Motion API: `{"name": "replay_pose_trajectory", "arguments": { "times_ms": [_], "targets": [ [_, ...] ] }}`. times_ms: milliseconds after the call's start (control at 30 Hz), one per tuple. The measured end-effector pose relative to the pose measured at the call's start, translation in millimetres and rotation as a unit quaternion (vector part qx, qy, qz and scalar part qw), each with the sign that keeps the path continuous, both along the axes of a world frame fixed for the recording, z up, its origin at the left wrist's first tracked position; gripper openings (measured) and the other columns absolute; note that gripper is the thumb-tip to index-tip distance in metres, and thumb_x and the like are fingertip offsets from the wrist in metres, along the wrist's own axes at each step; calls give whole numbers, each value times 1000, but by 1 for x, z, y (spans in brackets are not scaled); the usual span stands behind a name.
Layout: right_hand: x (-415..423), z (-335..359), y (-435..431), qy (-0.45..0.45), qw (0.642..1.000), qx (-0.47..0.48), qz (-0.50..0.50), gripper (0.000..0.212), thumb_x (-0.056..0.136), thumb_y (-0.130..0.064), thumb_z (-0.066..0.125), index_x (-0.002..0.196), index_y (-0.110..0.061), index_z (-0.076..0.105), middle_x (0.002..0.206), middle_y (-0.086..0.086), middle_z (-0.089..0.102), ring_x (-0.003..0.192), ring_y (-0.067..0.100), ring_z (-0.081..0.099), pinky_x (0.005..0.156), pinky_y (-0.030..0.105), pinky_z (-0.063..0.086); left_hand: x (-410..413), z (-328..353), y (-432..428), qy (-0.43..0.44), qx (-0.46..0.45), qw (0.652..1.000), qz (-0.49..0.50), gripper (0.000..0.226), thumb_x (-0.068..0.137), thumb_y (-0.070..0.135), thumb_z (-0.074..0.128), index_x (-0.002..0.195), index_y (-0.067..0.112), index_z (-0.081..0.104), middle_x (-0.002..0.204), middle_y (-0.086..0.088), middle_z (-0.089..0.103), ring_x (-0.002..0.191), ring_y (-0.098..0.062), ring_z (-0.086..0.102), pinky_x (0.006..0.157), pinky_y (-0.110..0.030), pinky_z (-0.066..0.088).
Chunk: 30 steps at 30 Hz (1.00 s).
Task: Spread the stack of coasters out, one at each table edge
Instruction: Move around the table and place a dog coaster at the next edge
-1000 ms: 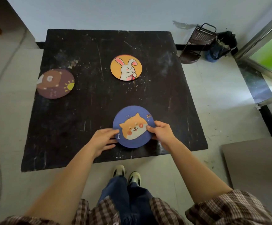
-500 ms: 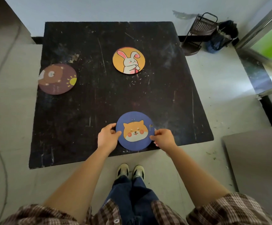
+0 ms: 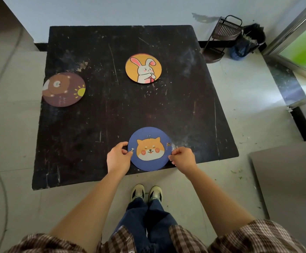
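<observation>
A blue coaster [image 3: 149, 143] with an orange dog face lies at the near edge of the black table [image 3: 93, 128]. My left hand [image 3: 117, 157] pinches its left rim and my right hand [image 3: 183, 157] pinches its right rim. I cannot tell whether another coaster lies under it. An orange coaster [image 3: 143, 68] with a white rabbit rests in the far middle of the table, short of the far edge. A brown coaster [image 3: 64, 89] with a bear and a sun sits at the left edge, slightly overhanging it.
The table's right side is bare. A dark wire rack [image 3: 221, 37] and a dark bag [image 3: 247, 42] stand on the floor past the far right corner. A grey board [image 3: 287, 179] lies at the right. My feet [image 3: 146, 193] are under the near edge.
Both hands have slid the blue coaster closer to the near edge and turned it so the dog face is upright. The rabbit and bear coasters have not moved on the table.
</observation>
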State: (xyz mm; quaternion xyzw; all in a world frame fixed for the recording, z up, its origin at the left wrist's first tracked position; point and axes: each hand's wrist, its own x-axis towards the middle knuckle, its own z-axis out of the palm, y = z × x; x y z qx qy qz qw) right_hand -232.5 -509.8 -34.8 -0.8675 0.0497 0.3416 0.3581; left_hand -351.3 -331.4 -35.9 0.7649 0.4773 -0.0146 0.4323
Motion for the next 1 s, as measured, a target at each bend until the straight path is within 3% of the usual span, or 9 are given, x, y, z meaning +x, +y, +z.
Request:
{"name": "replay_pose_trajectory", "arguments": {
  "times_ms": [333,533,1000],
  "targets": [
    [-4,-3,2,-14,1000,-6,-7,6,79,-6,68,77,-6,63,73,9,66,68,23,61,68,35,53,1,-3,-1,-10,14,1000,-3,39,87,20,65,124,14,57,84,3,60,76,-11,55,61,-23,42],
    [-7,-5,4,-24,999,-21,-3,9,79,-8,69,74,-10,61,82,11,68,80,28,66,73,37,53,0,-3,0,-8,20,1000,-6,38,86,19,65,123,13,57,86,0,62,77,-13,56,66,-26,46],
    [-13,-9,6,-75,994,-65,47,10,84,-14,64,79,-5,63,76,10,65,70,23,59,64,33,49,4,-2,-5,17,36,999,-2,37,89,17,62,125,13,54,108,-13,63,85,-18,57,69,-26,45]
  ]
}}
